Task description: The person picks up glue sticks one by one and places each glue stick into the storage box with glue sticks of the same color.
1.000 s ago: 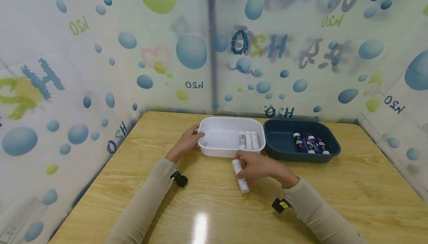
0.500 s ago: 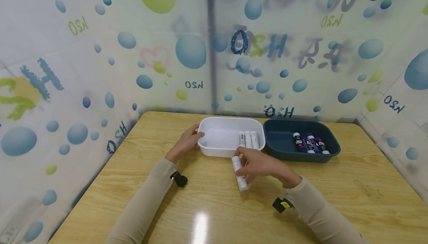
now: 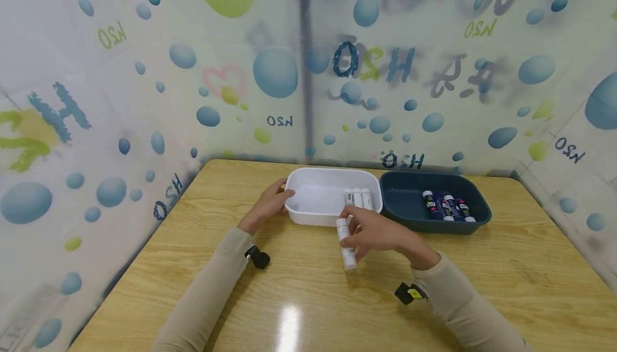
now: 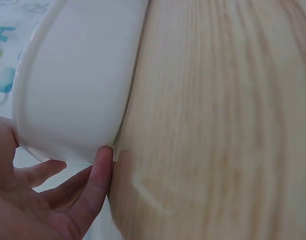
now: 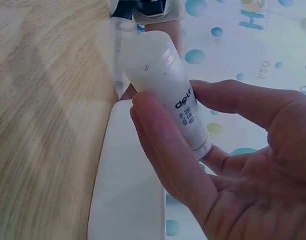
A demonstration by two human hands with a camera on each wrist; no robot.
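Observation:
My right hand (image 3: 378,231) pinches a white glue stick (image 3: 348,259) between thumb and fingers, just in front of the white plastic bin (image 3: 308,219). Dark print shows on the glue stick's side (image 5: 165,75) in the right wrist view, where it is tilted. My left hand (image 3: 270,202) holds the left end of the bin, thumb over the rim. In the left wrist view, the fingers (image 4: 95,187) lie against the bin's outer wall. Inside the bin, at its right end, white glue sticks (image 3: 357,198) lie side by side, their near ends partly hidden by my right hand.
A dark blue bin (image 3: 404,204) stands right beside the white one and holds several dark tubes with white caps (image 3: 449,208). Both sit near the back of the wooden table (image 3: 241,304). A patterned curtain (image 3: 231,143) hangs behind the table.
My right hand has moved slightly forward with the glue stick, towards the white bin, and the stick stands a little straighter. My left hand stays on the bin.

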